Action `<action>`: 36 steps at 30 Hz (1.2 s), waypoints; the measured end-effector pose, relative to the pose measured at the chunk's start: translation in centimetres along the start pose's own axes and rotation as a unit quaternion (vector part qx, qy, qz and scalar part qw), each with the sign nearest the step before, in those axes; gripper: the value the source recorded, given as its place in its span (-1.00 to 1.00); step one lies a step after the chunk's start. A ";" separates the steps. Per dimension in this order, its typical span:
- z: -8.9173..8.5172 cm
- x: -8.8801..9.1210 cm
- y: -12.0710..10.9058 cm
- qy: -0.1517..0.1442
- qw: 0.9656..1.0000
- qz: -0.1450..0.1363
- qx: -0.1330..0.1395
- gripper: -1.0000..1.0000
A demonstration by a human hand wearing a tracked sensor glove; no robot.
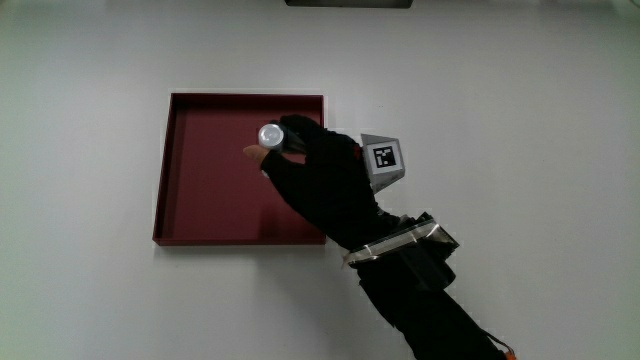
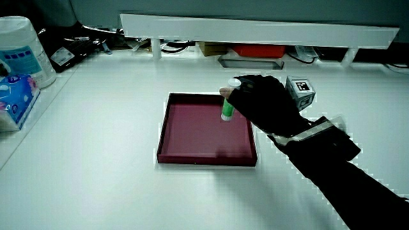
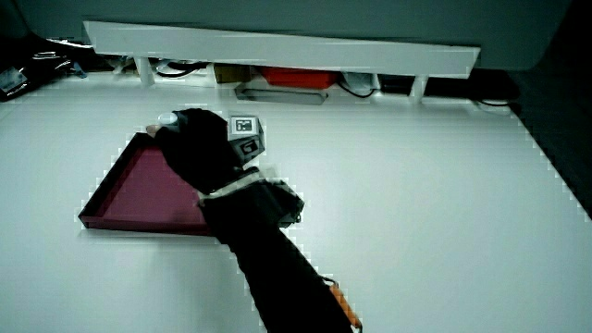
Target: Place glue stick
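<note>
A dark red square tray (image 1: 200, 215) lies on the white table, seen also in both side views (image 2: 192, 137) (image 3: 129, 194). The gloved hand (image 1: 310, 170) reaches over the tray's corner and is shut on a glue stick (image 1: 270, 135) held upright. In a side view the glue stick (image 2: 227, 108) shows a green body and a white cap, its base at or just above the tray floor; whether it touches cannot be told. In another side view the hand (image 3: 199, 148) hides all but the stick's cap (image 3: 166, 118). A patterned cube (image 1: 384, 158) sits on the hand's back.
A white low partition (image 2: 255, 29) runs along the table, with cables and a red box under it. A white tub (image 2: 22, 51) and a blue packet (image 2: 14, 92) stand at the table's edge in a side view.
</note>
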 end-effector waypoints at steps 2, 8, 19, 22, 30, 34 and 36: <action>-0.6 0.4 0.1 0.000 1.000 -0.007 -0.007 0.00; -2.0 2.7 -0.1 0.019 0.999 -0.043 -0.023 0.00; -2.6 5.8 -0.5 0.010 0.995 -0.094 -0.037 0.00; -2.9 6.1 -0.6 0.001 0.995 -0.094 -0.041 0.00; -3.0 6.3 -0.9 0.007 0.994 -0.095 -0.049 0.00; -2.9 6.3 -0.9 0.006 0.994 -0.096 -0.048 0.00; -2.9 6.3 -1.0 0.006 0.994 -0.099 -0.050 0.00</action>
